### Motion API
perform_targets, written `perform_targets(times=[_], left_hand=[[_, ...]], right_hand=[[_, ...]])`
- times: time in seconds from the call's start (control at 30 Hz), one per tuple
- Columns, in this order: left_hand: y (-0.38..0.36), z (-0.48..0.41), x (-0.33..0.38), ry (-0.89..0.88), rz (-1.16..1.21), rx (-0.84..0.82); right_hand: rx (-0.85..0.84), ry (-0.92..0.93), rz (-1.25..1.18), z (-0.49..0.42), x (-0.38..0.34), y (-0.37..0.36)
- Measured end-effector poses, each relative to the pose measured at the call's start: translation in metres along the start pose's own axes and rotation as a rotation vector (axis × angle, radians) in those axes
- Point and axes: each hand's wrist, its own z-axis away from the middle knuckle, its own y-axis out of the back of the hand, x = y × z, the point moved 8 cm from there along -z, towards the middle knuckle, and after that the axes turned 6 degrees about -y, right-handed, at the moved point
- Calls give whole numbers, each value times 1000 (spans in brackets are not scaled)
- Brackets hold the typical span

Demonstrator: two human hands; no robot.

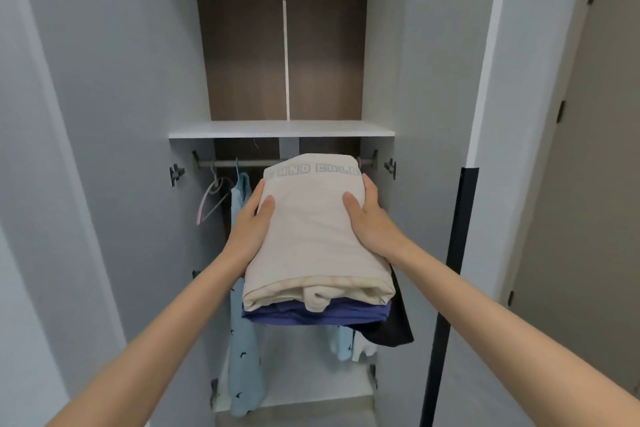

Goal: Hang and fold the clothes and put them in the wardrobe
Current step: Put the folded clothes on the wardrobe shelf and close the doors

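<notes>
At open wardrobe (180,62), left door (86,149) and right door (443,80) both swung wide. Folded stack (311,253) held up in mid-air between both hands, in front of the hanging space, far edge just below the shelf (280,130) and clear of it. Top of stack: cream piece (311,218) with pale block lettering along far edge (only partly legible). Beneath it a blue piece (311,315); lowest, a black piece (394,326) drooping off near right corner. Grip of left hand (251,222): clasped on left side of stack, thumb pressed flat on cream piece, fingers tucked underneath and out of sight. Grip of right hand (372,218): mirrored on right side, thumb on top, fingers curled round the edge. Both forearms bare, stretched forward. Above shelf, dark wood-grain back panel (249,55) with pale strip (286,59) down the middle. Under shelf, metal rail (242,163), right part hidden behind stack. On rail at left: pink hanger (213,198), tilted; just beside it, to the right, light-blue shirt (242,357) with small dark print, hanging down close to wardrobe floor. Below stack at right, more light-blue cloth (341,343) and a white piece (363,347), tops hidden. On right door's edge, lower part, a black strip (460,253). Metal hinge plates (176,173) on inner walls.
</notes>
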Motion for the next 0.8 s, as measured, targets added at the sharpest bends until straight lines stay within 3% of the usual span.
perform_targets(times=[0.17,0.5,0.8], left_hand=[[16,-61,11,-37,19,134],[48,-165,28,-92,-51,340],[96,-258,5,-96,-83,411]], right_hand=[[-27,98,91,-76,-32,3],[-94,306,14,-208,-103,-3],[-145,377,-94,-312,-148,-53]])
